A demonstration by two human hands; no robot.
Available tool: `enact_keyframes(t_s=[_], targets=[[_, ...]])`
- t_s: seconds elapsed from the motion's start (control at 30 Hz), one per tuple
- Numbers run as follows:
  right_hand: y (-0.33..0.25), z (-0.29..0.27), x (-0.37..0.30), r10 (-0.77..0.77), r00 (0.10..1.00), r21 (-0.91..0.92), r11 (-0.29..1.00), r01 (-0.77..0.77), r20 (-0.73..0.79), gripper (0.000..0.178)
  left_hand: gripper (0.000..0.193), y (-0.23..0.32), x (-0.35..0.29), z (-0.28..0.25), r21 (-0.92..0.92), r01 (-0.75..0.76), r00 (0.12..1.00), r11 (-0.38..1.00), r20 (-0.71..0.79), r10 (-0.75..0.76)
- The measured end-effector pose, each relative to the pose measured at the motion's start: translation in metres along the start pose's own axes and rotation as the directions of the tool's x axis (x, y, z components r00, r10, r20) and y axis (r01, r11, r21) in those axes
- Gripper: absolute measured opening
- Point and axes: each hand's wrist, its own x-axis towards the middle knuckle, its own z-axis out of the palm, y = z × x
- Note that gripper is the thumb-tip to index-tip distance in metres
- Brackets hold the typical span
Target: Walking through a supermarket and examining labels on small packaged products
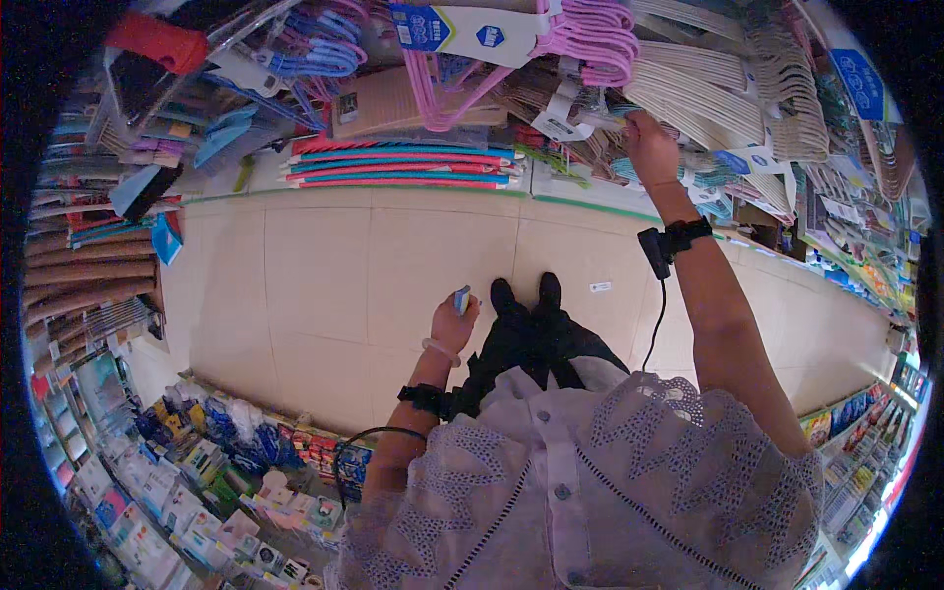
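Observation:
My left hand (456, 323) is closed round a small thing with blue and pale sides (462, 299), held over the floor by my legs. Only its top end shows, so its kind is unclear. My right hand (653, 149) reaches forward to the far shelf, its fingers bent together among bundled hangers. Whatever they grip there is hidden or too small to name. Close to those fingertips are a white card label (564, 116) and brown hangers (593, 149). Beyond them lie white hangers (693, 96) in stacks, and pink hangers (600, 44) with a blue-and-white card hang to the left.
Flat red and blue items (403, 165) lie stacked on the low shelf ledge. Brown rolls (88, 270) are piled at the left. Packaged goods (211, 462) fill the shelf at the lower left. A tiled floor (315, 285) runs between the shelves; a cable (657, 334) trails from my right wrist.

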Motion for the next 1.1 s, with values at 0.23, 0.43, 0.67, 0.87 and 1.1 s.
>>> enact_keyframes(t_s=[0.23, 0.43, 0.67, 0.87, 1.1], targets=[[0.003, 0.006, -0.002, 0.037, 0.996, -0.12, 0.992, -0.028, 0.079, 0.01, 0.012, 0.001, 0.001, -0.002, -0.045, -0.003, 1.0, 0.999, -0.001, 0.003], [0.013, 0.015, -0.005, -0.016, 0.998, -0.172, 0.985, 0.027, 0.063, 0.013, 0.017, 0.007, 0.0, -0.003, -0.007, 0.033, 0.999, 0.999, -0.005, -0.033], [0.007, 0.018, -0.004, -0.057, 0.979, -0.268, 0.957, 0.109, 0.196, 0.016, 0.016, 0.004, 0.0, -0.003, -0.099, 0.019, 1.0, 0.995, 0.017, -0.018], [-0.005, 0.012, 0.005, -0.085, 0.971, -0.284, 0.947, 0.148, 0.222, 0.017, 0.017, 0.015, 0.007, -0.001, -0.114, -0.044, 0.999, 0.993, 0.003, 0.045], [-0.035, -0.021, -0.018, -0.237, 0.946, -0.175, 0.945, 0.278, 0.223, 0.019, 0.024, 0.161, 0.093, 0.003, 0.216, -0.571, 0.786, 0.792, -0.135, 0.604]])
